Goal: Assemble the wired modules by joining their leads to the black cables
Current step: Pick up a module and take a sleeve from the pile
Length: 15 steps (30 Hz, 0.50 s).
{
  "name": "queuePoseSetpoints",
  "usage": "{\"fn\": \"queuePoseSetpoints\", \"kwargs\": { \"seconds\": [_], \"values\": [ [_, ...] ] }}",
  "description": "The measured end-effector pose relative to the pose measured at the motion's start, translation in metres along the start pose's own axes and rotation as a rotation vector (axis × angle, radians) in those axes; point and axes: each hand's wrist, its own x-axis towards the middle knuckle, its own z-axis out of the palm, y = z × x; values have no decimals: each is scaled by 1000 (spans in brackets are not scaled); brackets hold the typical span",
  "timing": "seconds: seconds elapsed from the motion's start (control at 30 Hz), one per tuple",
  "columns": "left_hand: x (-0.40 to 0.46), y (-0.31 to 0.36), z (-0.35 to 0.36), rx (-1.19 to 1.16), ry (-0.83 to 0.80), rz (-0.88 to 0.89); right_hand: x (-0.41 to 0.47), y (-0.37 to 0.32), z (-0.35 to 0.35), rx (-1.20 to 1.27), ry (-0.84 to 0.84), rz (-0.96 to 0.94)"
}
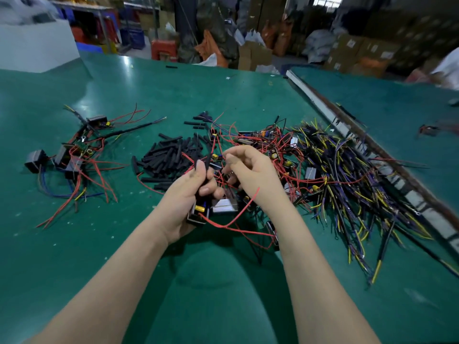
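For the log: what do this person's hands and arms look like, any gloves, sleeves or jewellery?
Both arms are bare to the frame edge: no sleeves, gloves, watch or rings show. The left hand and right hand have short, unpainted nails, with dark smudges on the thumbs.

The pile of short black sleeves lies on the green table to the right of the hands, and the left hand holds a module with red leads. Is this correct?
Not quite. The head view shows the pile of short black sleeves on the green table to the left of the hands, not the right. The rest holds: the left hand grips a module with red leads.
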Motion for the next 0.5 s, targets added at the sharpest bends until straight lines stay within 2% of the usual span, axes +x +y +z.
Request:
{"fn": "queuePoseSetpoints", "kwargs": {
  "seconds": [0.23, 0.5],
  "values": [
    [3, 5, 41, -6, -91, 33, -5, -3, -36, 199, 248, 87],
    [-7, -44, 61, -46, -45, -95, -41, 13, -150, -223, 305, 392]
  ]
}}
